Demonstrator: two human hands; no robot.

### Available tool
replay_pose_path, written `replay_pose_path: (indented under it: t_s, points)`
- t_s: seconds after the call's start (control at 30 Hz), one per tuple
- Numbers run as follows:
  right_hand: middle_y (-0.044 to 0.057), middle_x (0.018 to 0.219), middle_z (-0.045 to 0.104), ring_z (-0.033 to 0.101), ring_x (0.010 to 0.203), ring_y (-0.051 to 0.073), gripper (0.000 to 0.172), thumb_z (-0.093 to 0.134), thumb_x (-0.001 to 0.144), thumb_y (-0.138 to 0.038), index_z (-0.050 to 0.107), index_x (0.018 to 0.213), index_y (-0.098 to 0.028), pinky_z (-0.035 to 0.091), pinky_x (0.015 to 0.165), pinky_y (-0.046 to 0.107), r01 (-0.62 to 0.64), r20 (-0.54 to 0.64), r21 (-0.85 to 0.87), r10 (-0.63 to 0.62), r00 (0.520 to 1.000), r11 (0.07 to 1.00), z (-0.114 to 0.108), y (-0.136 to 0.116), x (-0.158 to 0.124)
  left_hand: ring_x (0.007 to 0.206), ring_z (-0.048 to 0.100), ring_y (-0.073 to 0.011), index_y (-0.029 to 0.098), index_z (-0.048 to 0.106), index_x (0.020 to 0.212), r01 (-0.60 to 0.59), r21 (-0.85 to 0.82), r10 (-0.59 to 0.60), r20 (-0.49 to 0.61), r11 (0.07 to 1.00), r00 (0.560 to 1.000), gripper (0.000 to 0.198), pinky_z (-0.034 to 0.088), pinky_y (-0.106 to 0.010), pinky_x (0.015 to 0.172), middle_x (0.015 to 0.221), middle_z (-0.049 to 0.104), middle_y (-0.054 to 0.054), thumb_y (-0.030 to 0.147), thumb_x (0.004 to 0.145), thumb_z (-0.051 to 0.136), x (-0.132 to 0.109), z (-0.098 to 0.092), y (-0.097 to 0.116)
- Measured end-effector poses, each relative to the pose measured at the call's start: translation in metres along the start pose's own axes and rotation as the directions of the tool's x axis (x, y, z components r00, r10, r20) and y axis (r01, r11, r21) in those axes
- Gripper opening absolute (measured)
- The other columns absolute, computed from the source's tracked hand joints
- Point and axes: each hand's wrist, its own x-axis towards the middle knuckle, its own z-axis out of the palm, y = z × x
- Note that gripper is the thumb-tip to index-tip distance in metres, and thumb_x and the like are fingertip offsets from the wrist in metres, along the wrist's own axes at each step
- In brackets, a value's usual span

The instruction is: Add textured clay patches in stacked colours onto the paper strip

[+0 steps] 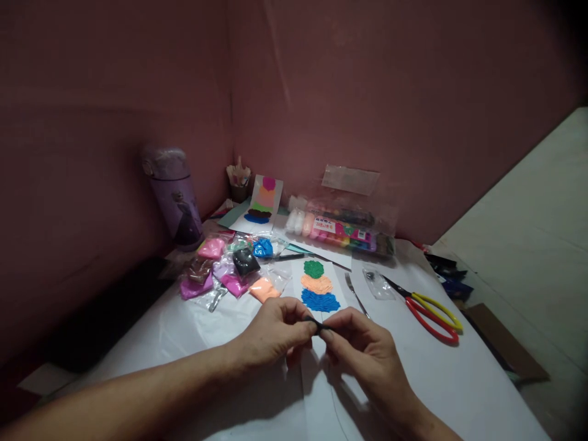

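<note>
Between the fingertips of both hands is a small strip of black modelling clay (318,324). My left hand (280,331) pinches its left end, and my right hand (362,346) pinches the right end. Just beyond the hands, a white paper strip (337,283) lies on the table, bearing a green clay patch (313,269), a peach clay patch (316,283) and a blue clay patch (320,301) with ridged surfaces. The lower part of the strip runs beneath my hands, partly hidden by them. A small fork (356,295) rests right of the strip.
Several bagged clay pieces (229,269) lie at the left, near a purple bottle (177,199). Scissors with red and yellow handles (429,313) lie right, beside a small plastic bag (378,285). At the back are a clay pack (342,229), another decorated card (261,202) and a stick holder (239,184).
</note>
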Motion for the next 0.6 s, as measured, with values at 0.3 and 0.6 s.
replay_pose_path:
  t_s: [0.3, 0.6]
  points:
    - [-0.005, 0.055, 0.054, 0.044, 0.038, 0.006, 0.025, 0.075, 0.068, -0.036, 0.061, 0.075, -0.016, 0.036, 0.035, 0.017, -0.098, -0.290, 0.150, 0.138, 0.947, 0.984, -0.007, 0.002, 0.014, 0.037, 0.046, -0.0043, 0.009, 0.063, 0.075, -0.106, -0.038, 0.100, -0.125, 0.994, 0.987, 0.020, 0.033, -0.017, 0.036, 0.061, 0.060, -0.001, 0.029, 0.070, 0.068, 0.002, -0.009, 0.007]
    - [-0.002, 0.055, 0.057, 0.051, 0.044, 0.010, 0.021, 0.066, 0.079, -0.035, 0.064, 0.085, -0.015, 0.043, 0.042, 0.020, -0.081, -0.053, 0.066, 0.085, 0.995, 0.994, 0.003, -0.002, 0.003, 0.038, 0.048, -0.0068, 0.009, 0.066, 0.090, -0.021, -0.054, 0.019, -0.027, 0.998, 0.999, 0.035, 0.035, -0.020, 0.037, 0.064, 0.063, -0.004, 0.028, 0.062, 0.074, 0.001, -0.002, 0.000]
